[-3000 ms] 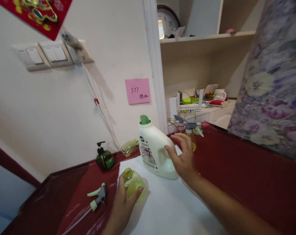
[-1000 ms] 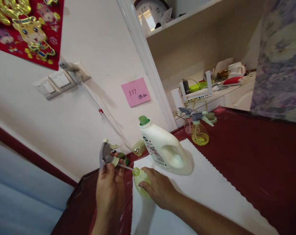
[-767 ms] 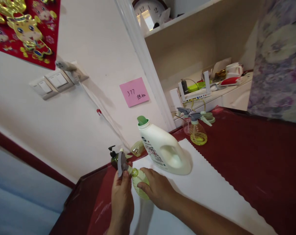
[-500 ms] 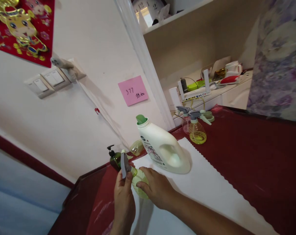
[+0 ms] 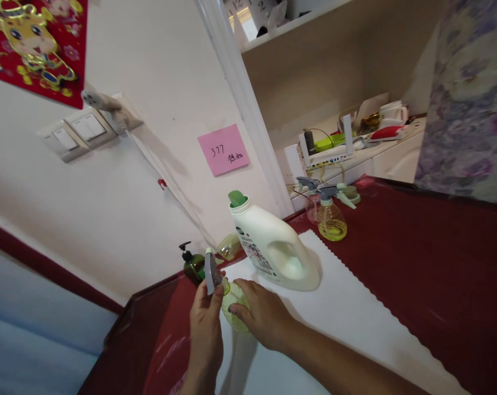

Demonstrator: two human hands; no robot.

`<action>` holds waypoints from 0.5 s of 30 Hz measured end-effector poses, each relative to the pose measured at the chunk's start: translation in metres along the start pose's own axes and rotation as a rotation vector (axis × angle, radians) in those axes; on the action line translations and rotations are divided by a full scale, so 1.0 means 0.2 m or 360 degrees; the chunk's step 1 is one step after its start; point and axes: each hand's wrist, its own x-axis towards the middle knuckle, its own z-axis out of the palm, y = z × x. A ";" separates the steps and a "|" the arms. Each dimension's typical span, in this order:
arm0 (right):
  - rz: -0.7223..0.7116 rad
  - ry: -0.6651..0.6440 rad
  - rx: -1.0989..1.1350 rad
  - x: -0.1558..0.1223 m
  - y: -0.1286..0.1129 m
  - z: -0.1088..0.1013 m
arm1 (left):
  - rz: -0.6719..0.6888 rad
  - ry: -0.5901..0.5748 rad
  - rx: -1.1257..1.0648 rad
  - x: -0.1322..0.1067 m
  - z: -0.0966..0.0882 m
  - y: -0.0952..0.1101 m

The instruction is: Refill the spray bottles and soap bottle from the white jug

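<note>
The bottle point(image 5: 235, 310) is at the lower middle of the frame, over the white sheet point(image 5: 355, 334) on the tabletop point(image 5: 429, 263); whether its base rests there cannot be told. It looks like thin, clear plastic, so it is probably light, a little soft under pressure, and slippery if wet, but hardly fragile. The rounded body seems the best place to hold, without a strong squeeze. The spray head point(image 5: 211, 272), at the bottle's neck, should be light and stiff; its collar is the sensible place to grip.

The fingers of the right hand point(image 5: 267, 315) are curved around the bottle's upper body, parted only by its width. The fingers of the left hand point(image 5: 206, 318) are nearly closed, pinching the spray head low, near the collar; some fingertips are hidden.
</note>
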 end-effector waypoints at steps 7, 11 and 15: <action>-0.0009 0.0011 0.0006 0.01 0.01 0.00 | 0.0041 -0.0053 0.0079 0.01 0.00 0.01; -0.0009 0.0026 0.0004 0.00 0.01 0.00 | 0.0062 -0.0088 0.0088 0.01 0.00 0.00; -0.0006 0.0029 0.0005 0.00 0.02 0.01 | 0.0099 -0.0112 0.0097 0.00 -0.02 -0.03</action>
